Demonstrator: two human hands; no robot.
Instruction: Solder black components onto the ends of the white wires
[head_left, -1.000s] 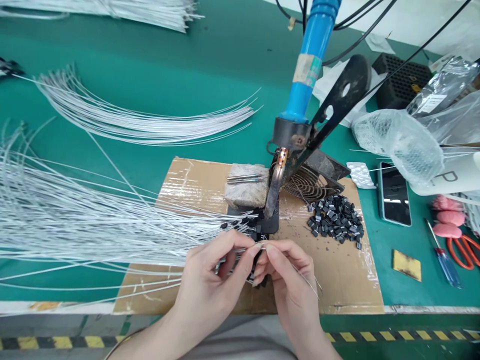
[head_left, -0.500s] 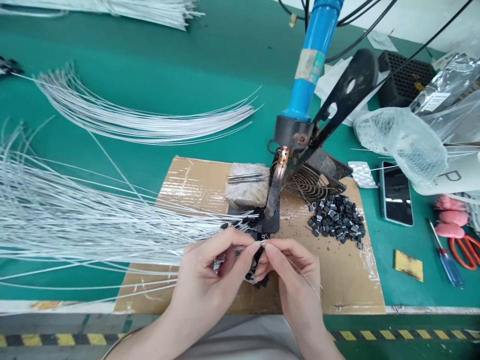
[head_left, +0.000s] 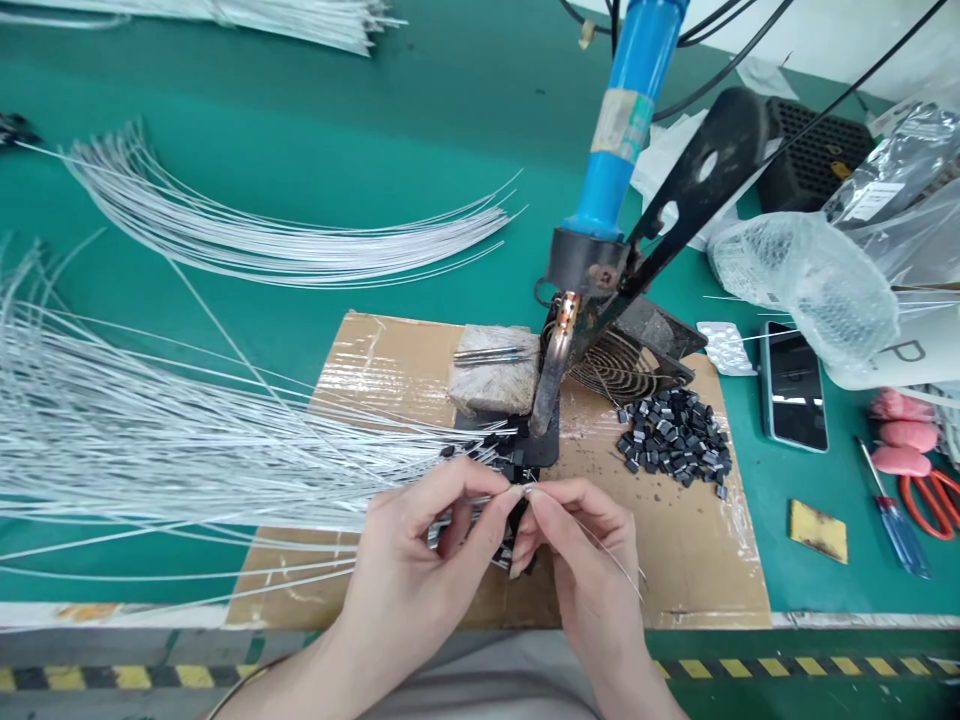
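My left hand (head_left: pixel 427 550) is closed in a pinch, its thumb and index fingertips on what looks like the end of a white wire, mostly hidden by the fingers. Right against it, my right hand (head_left: pixel 581 550) pinches a thin wire (head_left: pixel 616 568) that trails down across the palm. The fingertips of both hands nearly meet above small black parts (head_left: pixel 521 460), partly covered by the hands. Just beyond them, the metal tip of a blue-handled soldering iron (head_left: pixel 553 375) points down from its black stand. Many white wires (head_left: pixel 187 430) fan in from the left, ending near these parts.
Cardboard (head_left: pixel 697 590) lies under the work. A pile of small black connectors (head_left: pixel 673 440) sits to the right, near a round fan (head_left: pixel 622 360). Farther right are a phone (head_left: pixel 795 385), a yellow sponge (head_left: pixel 817 531), a screwdriver (head_left: pixel 896 520) and red-handled scissors (head_left: pixel 934 503).
Almost nothing differs. Both hands keep their pinch at the same spot, with a very slight shift of the right fingers and of the view.
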